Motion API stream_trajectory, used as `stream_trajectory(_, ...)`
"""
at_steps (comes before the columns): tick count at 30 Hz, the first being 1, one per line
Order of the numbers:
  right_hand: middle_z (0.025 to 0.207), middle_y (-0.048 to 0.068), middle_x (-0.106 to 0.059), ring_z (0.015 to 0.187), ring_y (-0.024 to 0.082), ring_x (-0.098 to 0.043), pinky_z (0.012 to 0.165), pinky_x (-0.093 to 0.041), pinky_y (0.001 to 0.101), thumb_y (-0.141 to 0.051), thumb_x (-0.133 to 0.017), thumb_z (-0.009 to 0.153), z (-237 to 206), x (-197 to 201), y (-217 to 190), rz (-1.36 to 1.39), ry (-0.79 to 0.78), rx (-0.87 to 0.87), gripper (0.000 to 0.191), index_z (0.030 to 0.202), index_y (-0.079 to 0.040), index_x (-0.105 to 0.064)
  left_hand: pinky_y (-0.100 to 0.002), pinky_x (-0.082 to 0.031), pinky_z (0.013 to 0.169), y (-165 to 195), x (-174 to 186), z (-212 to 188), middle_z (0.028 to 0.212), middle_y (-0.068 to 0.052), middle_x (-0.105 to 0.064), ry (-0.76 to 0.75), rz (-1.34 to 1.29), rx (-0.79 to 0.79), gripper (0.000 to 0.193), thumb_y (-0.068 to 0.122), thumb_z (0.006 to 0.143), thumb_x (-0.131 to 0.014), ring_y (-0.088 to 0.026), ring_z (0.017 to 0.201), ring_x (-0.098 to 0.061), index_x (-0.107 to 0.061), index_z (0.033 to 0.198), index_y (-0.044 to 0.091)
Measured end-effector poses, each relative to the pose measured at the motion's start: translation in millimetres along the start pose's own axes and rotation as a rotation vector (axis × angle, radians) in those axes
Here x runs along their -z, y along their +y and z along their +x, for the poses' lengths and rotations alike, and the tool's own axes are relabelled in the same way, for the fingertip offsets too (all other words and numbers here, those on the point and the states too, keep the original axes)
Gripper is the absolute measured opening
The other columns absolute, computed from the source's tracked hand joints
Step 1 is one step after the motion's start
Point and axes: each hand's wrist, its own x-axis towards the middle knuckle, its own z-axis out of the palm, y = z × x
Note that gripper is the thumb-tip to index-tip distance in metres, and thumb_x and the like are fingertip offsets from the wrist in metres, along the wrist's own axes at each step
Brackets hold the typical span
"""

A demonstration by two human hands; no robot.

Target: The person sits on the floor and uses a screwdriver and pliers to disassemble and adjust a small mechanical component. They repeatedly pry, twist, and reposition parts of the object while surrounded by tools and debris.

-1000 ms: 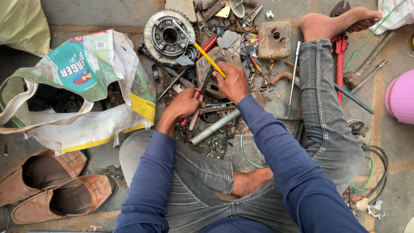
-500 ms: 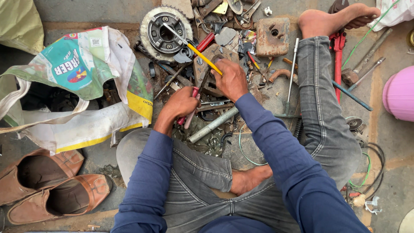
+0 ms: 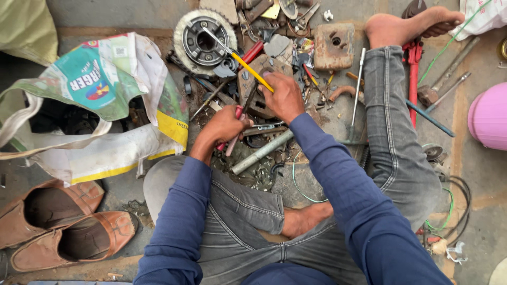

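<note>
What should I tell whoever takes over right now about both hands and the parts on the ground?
Left hand: closed on red-handled pliers, just above the lap.
Right hand: closed on a yellow-handled screwdriver; its shaft points up-left, tip over the round toothed wheel.
Metal plate: under the right hand, mostly hidden.
Grey tube: lies on the ground below both hands.
Rusty block and a long thin rod: to the right, untouched.
Done: both tools are picked up.
Left: I cannot tell whether any fastener on the plate is loose; the hands hide it.
</note>
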Motion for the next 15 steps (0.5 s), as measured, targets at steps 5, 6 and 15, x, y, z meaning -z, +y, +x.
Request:
stream_trajectory(5, 0.092, 0.010, -0.072, 0.076, 0.021, -0.064, 0.068, -0.051, 0.0351, -0.011, -0.077, 0.089, -3, 40, -3, 0.473, -0.193, -0.542, 0.027, 0.115, -0.004, -0.075, -0.041, -0.054, 0.064, -5, -1, -4, 0.067, -0.009, -0.071, -0.024, 0.070, 0.023, 0.032, 0.029, 0.080, -0.083, -0.022, 0.062, -0.069, -0.069, 0.080, 0.000)
stream_trajectory(6, 0.093, 0.008, -0.072, 0.074, 0.017, -0.061, 0.064, -0.049, 0.0327, -0.010, -0.075, 0.089, -5, 54, -3, 0.641, -0.230, -0.732, 0.029, 0.118, -0.007, -0.075, -0.041, -0.054, 0.064, -6, 0, -3, 0.068, -0.009, -0.072, -0.033, 0.071, 0.031, 0.032, 0.030, 0.080, -0.083, -0.022, 0.062, -0.069, -0.070, 0.080, 0.001)
stream_trajectory(15, 0.112, 0.009, -0.061, 0.075, 0.013, -0.057, 0.066, -0.050, 0.0281, -0.006, -0.069, 0.095, -84, 182, -47, 1.315, -0.263, -0.904, 0.070, 0.158, -0.009, -0.040, -0.041, -0.055, 0.069, -4, 15, -26, 0.077, -0.010, -0.075, 0.046, 0.061, 0.112, 0.025, 0.029, 0.076, -0.084, -0.023, 0.070, -0.074, -0.071, 0.087, 0.009)
